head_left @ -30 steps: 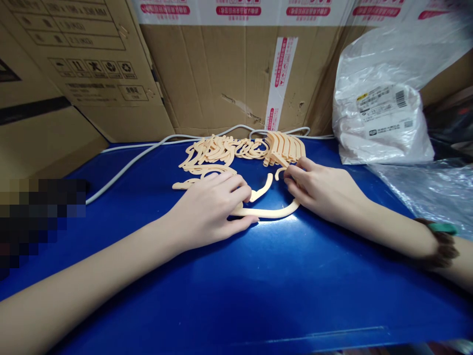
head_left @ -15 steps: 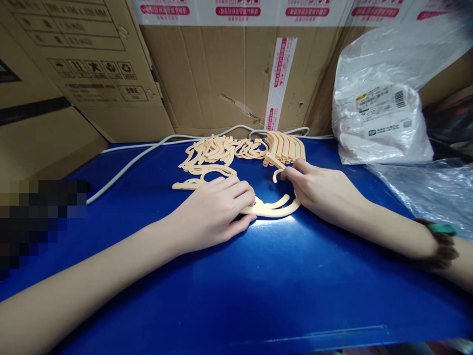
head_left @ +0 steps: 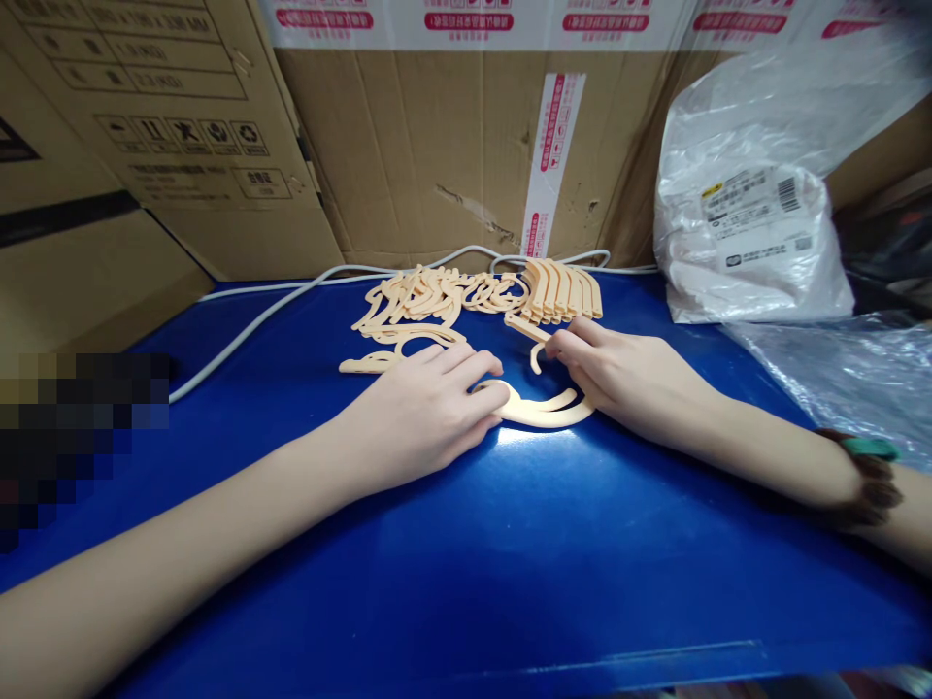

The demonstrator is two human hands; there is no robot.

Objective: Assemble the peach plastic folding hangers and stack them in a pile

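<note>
My left hand (head_left: 444, 403) is closed with its fingertips on the round end of a beige plastic hanger piece (head_left: 543, 415), low over the blue table. That piece curves right in two arms, and its far end passes under my right hand (head_left: 612, 369). My right hand pinches a second beige piece, a hanger arm (head_left: 525, 328) with a small hook below it; the part inside the fingers is hidden. Just behind the left hand lie loose hanger parts (head_left: 371, 362). A row of curved hanger arms (head_left: 564, 291) stands beyond the right hand.
A tangled pile of beige hanger parts (head_left: 418, 293) lies at the back. A white cable (head_left: 254, 325) runs behind it, along cardboard boxes (head_left: 437, 146). On the right are a white plastic parcel bag (head_left: 749, 233) and clear film (head_left: 845, 369) on the blue table (head_left: 510, 563).
The hooked arm in my right hand has moved slightly left and toward me, away from the row. My left fingers have shifted on the round end of the other piece.
</note>
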